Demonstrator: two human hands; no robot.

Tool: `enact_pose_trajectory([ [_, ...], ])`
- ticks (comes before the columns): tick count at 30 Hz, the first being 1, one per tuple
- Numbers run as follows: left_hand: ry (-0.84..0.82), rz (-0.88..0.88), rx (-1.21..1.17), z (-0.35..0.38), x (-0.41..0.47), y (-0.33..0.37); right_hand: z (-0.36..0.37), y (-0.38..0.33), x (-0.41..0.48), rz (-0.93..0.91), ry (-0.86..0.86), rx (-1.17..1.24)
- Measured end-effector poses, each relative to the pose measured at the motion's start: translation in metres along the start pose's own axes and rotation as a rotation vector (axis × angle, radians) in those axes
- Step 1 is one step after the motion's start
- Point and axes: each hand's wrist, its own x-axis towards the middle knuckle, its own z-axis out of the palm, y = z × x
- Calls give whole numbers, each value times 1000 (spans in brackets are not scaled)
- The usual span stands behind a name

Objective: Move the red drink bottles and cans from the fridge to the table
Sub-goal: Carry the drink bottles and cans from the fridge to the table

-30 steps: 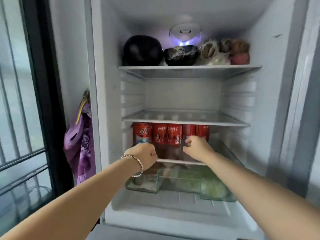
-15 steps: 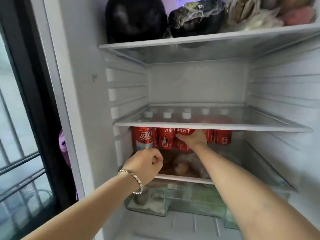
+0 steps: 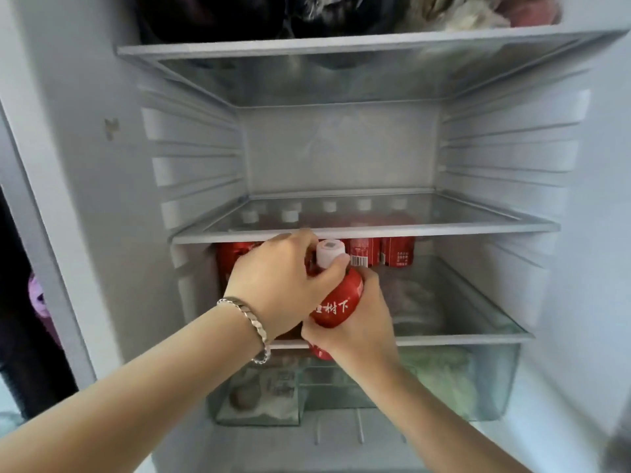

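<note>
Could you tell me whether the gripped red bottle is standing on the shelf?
No, the right hand holds the red bottle tilted, in front of the shelf edge.

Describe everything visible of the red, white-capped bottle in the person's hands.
The red bottle has a white screw cap and a glossy red wrap with white Chinese characters; it looks plastic. It is tilted, cap up and away, held before the edge of the lower glass shelf. The right hand grips its body from below; the left hand hooks its thumb round the neck.
</note>
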Motion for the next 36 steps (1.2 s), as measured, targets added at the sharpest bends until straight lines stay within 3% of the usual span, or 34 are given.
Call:
enact_pose_trajectory([
  [3,2,88,206,6,-2,7,-1,-5,-15,-153,5,-178],
  [5,36,159,218,11,-4,9,-6,-7,-17,-158,-47,-203],
  [8,85,198,175,17,3,6,-24,-10,-5,-99,-284,146],
  [10,132,236,143,20,10,0,-36,-5,16,-13,-119,347],
  [11,166,275,138,23,12,-3,-40,7,34,43,9,330],
  [13,237,301,126,27,12,-7,-45,37,77,225,87,134],
  [16,232,278,127,29,10,-7,-52,68,129,474,71,-83],
  [18,236,277,126,29,12,-7,-61,73,154,481,75,-156],
  [23,253,261,112,30,13,-8,-61,75,174,490,114,-67],
  [31,228,212,70,29,11,-7,-55,72,161,453,200,-74],
  [36,192,212,51,28,10,-4,-58,61,124,489,231,70],
])
